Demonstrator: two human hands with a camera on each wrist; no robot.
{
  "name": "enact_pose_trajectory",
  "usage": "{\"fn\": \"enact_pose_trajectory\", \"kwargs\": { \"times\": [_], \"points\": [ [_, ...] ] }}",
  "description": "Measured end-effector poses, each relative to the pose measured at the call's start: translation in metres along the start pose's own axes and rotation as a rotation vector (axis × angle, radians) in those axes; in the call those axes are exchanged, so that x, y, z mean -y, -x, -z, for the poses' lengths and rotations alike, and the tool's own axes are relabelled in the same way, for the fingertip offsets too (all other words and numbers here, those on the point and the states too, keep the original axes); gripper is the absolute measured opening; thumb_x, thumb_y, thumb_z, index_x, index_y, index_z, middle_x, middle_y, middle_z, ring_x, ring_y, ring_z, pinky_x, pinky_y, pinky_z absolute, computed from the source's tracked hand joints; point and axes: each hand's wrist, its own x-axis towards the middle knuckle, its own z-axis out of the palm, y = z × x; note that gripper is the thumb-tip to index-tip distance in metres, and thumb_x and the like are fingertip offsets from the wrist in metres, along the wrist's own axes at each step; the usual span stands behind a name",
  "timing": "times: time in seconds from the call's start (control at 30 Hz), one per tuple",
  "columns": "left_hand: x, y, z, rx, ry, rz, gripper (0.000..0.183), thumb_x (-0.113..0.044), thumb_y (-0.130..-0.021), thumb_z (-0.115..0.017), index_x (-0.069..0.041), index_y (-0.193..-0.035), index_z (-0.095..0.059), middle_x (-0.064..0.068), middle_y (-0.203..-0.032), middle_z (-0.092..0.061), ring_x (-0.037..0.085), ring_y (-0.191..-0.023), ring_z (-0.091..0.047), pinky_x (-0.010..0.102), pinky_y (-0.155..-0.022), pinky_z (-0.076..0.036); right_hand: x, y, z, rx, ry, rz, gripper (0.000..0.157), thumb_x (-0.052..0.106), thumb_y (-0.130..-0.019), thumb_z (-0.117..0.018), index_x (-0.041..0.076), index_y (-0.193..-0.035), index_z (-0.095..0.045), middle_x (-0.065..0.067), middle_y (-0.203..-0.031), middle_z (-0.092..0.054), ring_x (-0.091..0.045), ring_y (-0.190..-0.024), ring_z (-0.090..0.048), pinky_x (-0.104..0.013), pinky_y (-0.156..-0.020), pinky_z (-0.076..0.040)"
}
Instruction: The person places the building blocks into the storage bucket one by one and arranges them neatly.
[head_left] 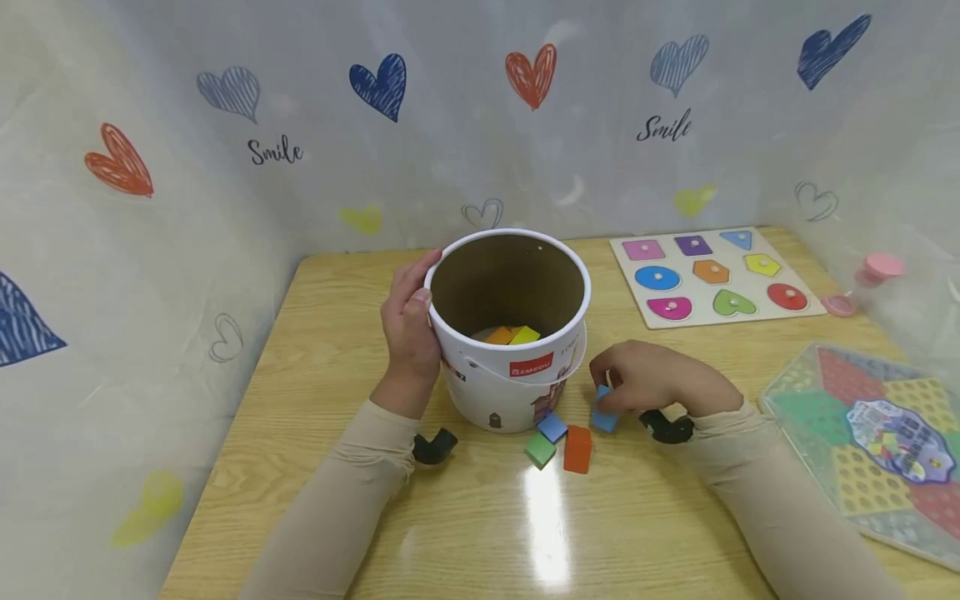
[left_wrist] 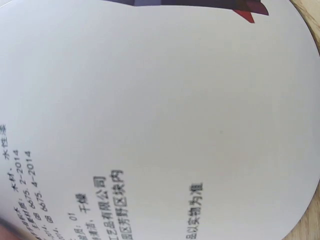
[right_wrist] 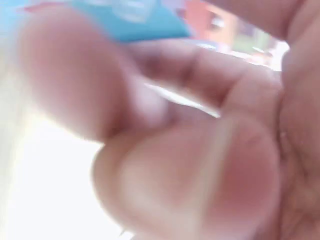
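Note:
A white bucket (head_left: 480,392) with printed pictures and a thin handle stands upright on the table. Inside it lie an orange block (head_left: 499,335) and a yellow block (head_left: 525,335). My left hand (head_left: 412,325) holds the bucket's left side at the rim; in the left wrist view the printed bucket wall (left_wrist: 165,100) fills nearly everything. To the right of the bucket my right hand (head_left: 637,377) pinches a light blue block (head_left: 604,412), also seen blurred in the right wrist view. Close by lie a blue block (head_left: 552,427), a green block (head_left: 540,450) and a red-orange block (head_left: 577,450).
A shape puzzle board (head_left: 705,312) with knobbed pieces lies at the back right. Nearer on the right is a coloured game board (head_left: 817,433) with holes. A pink object (head_left: 881,267) stands by the right-hand curtain. Patterned curtain (head_left: 450,167) surrounds the table's back and sides.

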Motion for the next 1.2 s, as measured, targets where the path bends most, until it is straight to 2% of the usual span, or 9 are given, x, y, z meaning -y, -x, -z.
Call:
{"fn": "enact_pose_trajectory", "kwargs": {
  "times": [0.13,0.23,0.33,0.4,0.5,0.7,1.03,1.13,1.2],
  "points": [
    [0.012,0.000,0.002,-0.013,0.003,-0.009,0.054,-0.020,-0.078,-0.037,-0.002,-0.121,-0.064,0.019,-0.113,-0.058,0.031,-0.106,-0.049,0.046,-0.087,-0.040,0.000,0.016,0.024,-0.335,-0.121,-0.006,0.012,0.035,-0.083,-0.069,0.026,-0.084,-0.061,0.005,-0.067,-0.056,-0.014,-0.060,-0.051,-0.029,-0.051,-0.042],
    [0.016,0.000,0.003,-0.016,-0.001,-0.021,0.053,-0.022,-0.078,-0.038,-0.006,-0.120,-0.065,0.012,-0.113,-0.059,0.026,-0.106,-0.050,0.045,-0.086,-0.041,0.011,0.026,0.039,-0.740,-0.486,0.027,0.014,0.024,-0.086,-0.068,0.012,-0.092,-0.063,-0.004,-0.070,-0.061,-0.016,-0.057,-0.055,-0.025,-0.048,-0.044],
    [0.015,0.000,0.004,-0.014,-0.005,-0.018,0.052,-0.023,-0.079,-0.038,-0.008,-0.120,-0.066,0.010,-0.114,-0.059,0.025,-0.107,-0.051,0.047,-0.086,-0.041,0.034,0.028,0.047,-1.068,-0.858,0.259,0.019,0.005,-0.085,-0.066,-0.005,-0.100,-0.060,-0.013,-0.076,-0.064,-0.018,-0.058,-0.059,-0.021,-0.046,-0.045],
    [0.015,0.001,0.005,-0.017,-0.004,-0.011,0.052,-0.023,-0.079,-0.038,-0.009,-0.121,-0.066,0.009,-0.114,-0.059,0.025,-0.108,-0.050,0.047,-0.087,-0.042,0.054,0.025,0.048,-1.146,-0.959,0.417,0.021,-0.004,-0.083,-0.064,-0.011,-0.102,-0.058,-0.016,-0.078,-0.064,-0.019,-0.059,-0.059,-0.020,-0.046,-0.045],
    [0.016,0.001,0.006,-0.024,-0.003,-0.016,0.052,-0.022,-0.079,-0.038,-0.008,-0.120,-0.066,0.011,-0.113,-0.059,0.025,-0.108,-0.051,0.044,-0.087,-0.042,0.082,0.016,0.044,-1.142,-0.932,0.515,0.020,-0.007,-0.082,-0.063,-0.013,-0.101,-0.058,-0.014,-0.080,-0.064,-0.018,-0.059,-0.057,-0.020,-0.047,-0.044],
    [0.017,0.001,0.006,-0.013,-0.002,-0.046,0.052,-0.020,-0.080,-0.037,-0.002,-0.121,-0.064,0.016,-0.115,-0.059,0.027,-0.109,-0.050,0.042,-0.087,-0.043,0.112,0.010,0.038,-1.117,-0.762,0.454,0.011,-0.008,-0.082,-0.063,-0.013,-0.091,-0.060,-0.009,-0.076,-0.061,-0.014,-0.056,-0.049,-0.019,-0.050,-0.044],
    [0.019,0.003,0.005,-0.001,0.015,-0.061,0.053,-0.021,-0.080,-0.037,0.001,-0.121,-0.062,0.021,-0.114,-0.057,0.036,-0.108,-0.050,0.051,-0.086,-0.042,0.084,0.016,0.037,-1.138,-0.815,0.466,0.009,-0.007,-0.079,-0.067,-0.011,-0.086,-0.064,-0.006,-0.057,-0.047,-0.013,-0.048,-0.037,-0.023,-0.042,-0.030],
    [0.018,0.002,0.004,-0.009,0.019,-0.089,0.052,-0.022,-0.080,-0.038,0.001,-0.120,-0.063,0.021,-0.113,-0.058,0.037,-0.107,-0.051,0.051,-0.086,-0.042,0.070,0.024,0.039,-1.010,-0.808,0.406,0.007,-0.004,-0.080,-0.067,-0.007,-0.086,-0.065,-0.004,-0.056,-0.044,-0.014,-0.048,-0.034,-0.026,-0.040,-0.027],
    [0.019,0.001,0.005,-0.012,0.012,-0.096,0.052,-0.023,-0.080,-0.038,0.000,-0.119,-0.064,0.021,-0.112,-0.059,0.037,-0.106,-0.051,0.051,-0.086,-0.042,0.059,0.029,0.041,-0.802,-0.750,0.371,0.003,-0.001,-0.082,-0.066,0.000,-0.085,-0.065,-0.002,-0.054,-0.042,-0.015,-0.046,-0.034,-0.028,-0.039,-0.026]
  ]
}}
